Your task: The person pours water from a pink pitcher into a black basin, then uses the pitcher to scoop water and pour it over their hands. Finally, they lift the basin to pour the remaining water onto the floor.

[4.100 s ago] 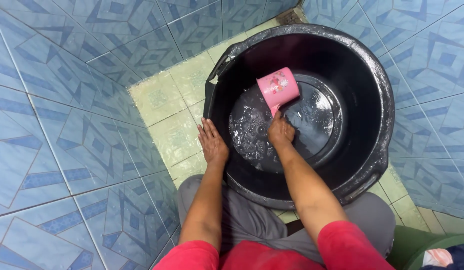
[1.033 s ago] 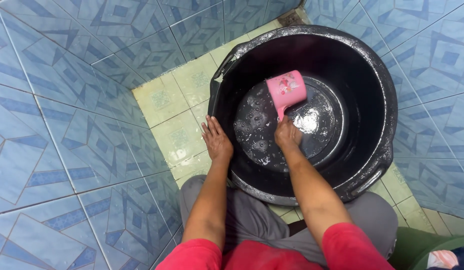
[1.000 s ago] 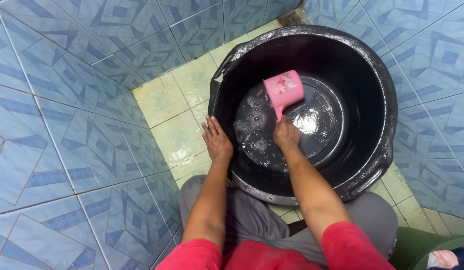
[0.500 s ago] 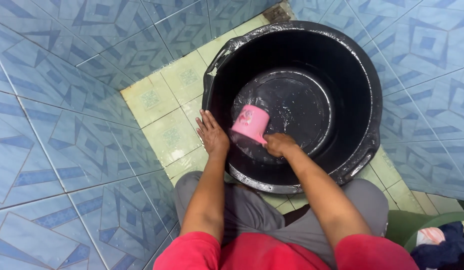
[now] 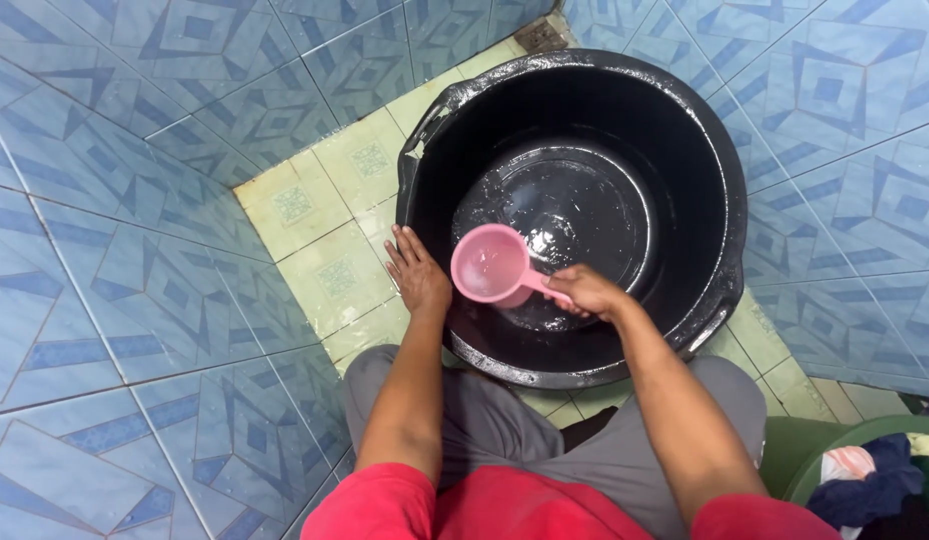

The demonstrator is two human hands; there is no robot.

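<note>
- Over the near inner edge of the black tub (image 5: pixel 729 200), the right hand (image 5: pixel 582 290) is curled closed round the handle of a pink dipper (image 5: pixel 492 266); the fingers wrap the handle fully, with the thumb side toward the cup.
- The left hand (image 5: pixel 417 272) lies flat and spread, palm down, on the tub's near-left rim, fingers pointing away from the person and resting together; it grips nothing.
- The pink dipper is held level, its round mouth facing up toward the camera, so the pale pink inside shows; its short handle runs right from the cup into the closed right hand.
- The cup sits just beside the left hand, between the two hands, above the tub's inner wall near the rim.
- Whether the dipper holds water cannot be told; its inside looks smooth and glossy.
- The black tub is round and deep, wet and shiny, with a shallow film of water and a few bubbles on its ringed floor.
- It stands on pale green floor tiles (image 5: pixel 324 225) in a corner of blue patterned wall tiles (image 5: pixel 114 230).
- The person crouches at the tub in grey trousers (image 5: pixel 504 440) and red sleeves.
- At the lower right is a green basin (image 5: pixel 794 455) with cloth in it.
</note>
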